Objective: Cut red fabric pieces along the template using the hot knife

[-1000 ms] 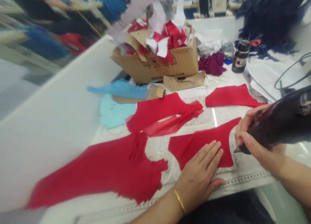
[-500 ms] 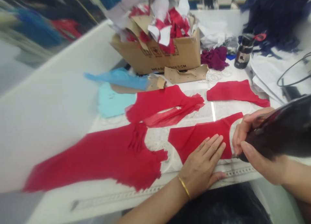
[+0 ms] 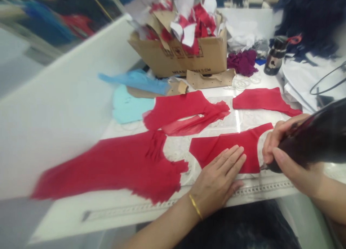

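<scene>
My left hand [image 3: 220, 177] lies flat, fingers together and stretched out, pressing a small red fabric piece [image 3: 216, 148] against the table's front edge. My right hand [image 3: 286, 159] is wrapped round a dark, bulky hand tool [image 3: 316, 137] whose tip touches the right edge of that red piece. A thin gold bangle sits on my left wrist. More red fabric lies around: a big piece [image 3: 113, 166] to the left, a sheer layered one [image 3: 186, 112] in the middle and another [image 3: 265, 99] at the back right.
A cardboard box [image 3: 189, 54] full of red and white scraps stands at the back. Light blue fabric [image 3: 132, 101], a purple bundle [image 3: 243, 61], a dark bottle [image 3: 274, 56], white cloth with a cable [image 3: 324, 79] and dark blue fabric surround it. A white panel [image 3: 54, 115] borders the left.
The view has shifted slightly, so everything sits a little higher in the picture. My left hand stays flat on the red piece; my right hand keeps the tool tip at its right edge.
</scene>
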Demonstrator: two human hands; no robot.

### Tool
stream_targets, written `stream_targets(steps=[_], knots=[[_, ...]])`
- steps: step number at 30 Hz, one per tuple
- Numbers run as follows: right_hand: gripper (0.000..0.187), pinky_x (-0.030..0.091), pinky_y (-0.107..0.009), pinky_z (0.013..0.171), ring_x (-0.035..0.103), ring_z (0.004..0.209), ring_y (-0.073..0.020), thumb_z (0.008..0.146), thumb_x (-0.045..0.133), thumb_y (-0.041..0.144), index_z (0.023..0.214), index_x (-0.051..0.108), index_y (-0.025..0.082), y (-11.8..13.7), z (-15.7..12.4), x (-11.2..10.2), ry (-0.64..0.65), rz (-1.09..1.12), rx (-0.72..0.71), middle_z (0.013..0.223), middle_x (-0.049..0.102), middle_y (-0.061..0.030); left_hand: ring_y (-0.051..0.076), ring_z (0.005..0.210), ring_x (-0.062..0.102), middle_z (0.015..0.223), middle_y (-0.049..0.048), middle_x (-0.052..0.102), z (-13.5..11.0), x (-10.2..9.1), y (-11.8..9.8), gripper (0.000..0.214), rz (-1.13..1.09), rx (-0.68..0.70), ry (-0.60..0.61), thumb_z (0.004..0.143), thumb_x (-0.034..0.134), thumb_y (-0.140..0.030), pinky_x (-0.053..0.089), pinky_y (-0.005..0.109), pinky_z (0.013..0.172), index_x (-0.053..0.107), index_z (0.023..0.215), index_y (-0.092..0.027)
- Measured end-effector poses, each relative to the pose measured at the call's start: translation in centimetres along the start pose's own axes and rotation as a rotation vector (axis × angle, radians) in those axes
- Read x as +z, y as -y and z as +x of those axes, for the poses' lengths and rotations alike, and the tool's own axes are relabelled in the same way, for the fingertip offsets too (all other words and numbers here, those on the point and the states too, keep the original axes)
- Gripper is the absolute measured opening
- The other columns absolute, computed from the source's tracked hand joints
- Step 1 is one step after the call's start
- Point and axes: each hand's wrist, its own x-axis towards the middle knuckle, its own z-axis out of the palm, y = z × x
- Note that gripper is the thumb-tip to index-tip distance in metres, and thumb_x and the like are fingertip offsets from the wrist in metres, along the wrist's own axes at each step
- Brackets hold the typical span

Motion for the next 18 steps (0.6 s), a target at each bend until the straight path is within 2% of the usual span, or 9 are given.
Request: stream_targets(steps=[1, 3, 5, 9, 13, 18], knots=[[0.033, 0.055, -0.035, 0.051, 0.061, 0.054, -0.0166, 0.081, 0.08, 0.031, 0.103, 0.054, 0.03, 0.2, 0.1, 0.1, 0.007, 0.035, 0.001, 0.07, 0.06, 0.0045, 0.031, 0.145, 0.046, 0.145, 0.0206, 0.059, -0.4, -0.6, 0.2, 0.046, 0.011, -0.009, -0.02, 0.106, 0.043, -0.02, 0.047, 0.047, 0.117, 0.044, 0.149, -0.003], [0.03, 0.052, -0.032, 0.049, 0.059, 0.053, -0.0148, 0.086, 0.075, 0.031, 0.106, 0.052, 0.029, 0.5, 0.3, 0.4, 0.024, 0.103, -0.011, 0.069, 0.058, 0.0046, 0.028, 0.143, 0.049, 0.142, 0.0171, 0.062, -1.6, -1.7, 0.9, 0.056, 0.025, -0.026, -0.052, 0.098, 0.039, -0.001, 0.049, 0.046, 0.116, 0.04, 0.154, -0.007], [0.028, 0.049, -0.03, 0.048, 0.057, 0.053, -0.0142, 0.09, 0.072, 0.031, 0.109, 0.051, 0.027, 0.6, 0.3, 0.6, 0.035, 0.138, -0.029, 0.069, 0.058, 0.0041, 0.026, 0.141, 0.052, 0.139, 0.0147, 0.065, -2.8, -2.6, 1.6, 0.068, 0.035, -0.037, -0.08, 0.091, 0.034, 0.007, 0.052, 0.044, 0.113, 0.036, 0.157, -0.011], [0.026, 0.05, -0.032, 0.051, 0.059, 0.057, -0.0152, 0.094, 0.068, 0.027, 0.113, 0.051, 0.028, 0.6, 0.0, 1.2, 0.096, 0.141, -0.051, 0.072, 0.059, 0.0026, 0.025, 0.137, 0.056, 0.135, 0.0133, 0.067, -4.8, -3.2, 2.5, 0.072, 0.044, -0.053, -0.116, 0.09, 0.033, 0.009, 0.055, 0.042, 0.11, 0.036, 0.158, -0.014], [0.029, 0.053, -0.036, 0.058, 0.06, 0.061, -0.0167, 0.094, 0.068, 0.022, 0.116, 0.052, 0.03, 0.6, -0.5, 2.3, 0.142, 0.137, -0.041, 0.074, 0.059, 0.0024, 0.022, 0.133, 0.06, 0.132, 0.012, 0.07, -5.4, -2.7, 2.9, 0.071, 0.001, -0.066, -0.144, 0.09, 0.034, 0.008, 0.056, 0.04, 0.11, 0.035, 0.157, -0.014], [0.017, 0.052, -0.036, 0.058, 0.059, 0.061, -0.018, 0.095, 0.066, 0.032, 0.108, 0.056, 0.03, 0.5, -1.0, 4.6, 0.142, 0.066, -0.032, 0.072, 0.058, 0.0007, 0.021, 0.13, 0.063, 0.129, 0.0117, 0.071, -5.7, -2.1, 3.0, 0.072, -0.061, -0.076, -0.171, 0.088, 0.034, 0.007, 0.056, 0.04, 0.109, 0.034, 0.157, -0.013]])
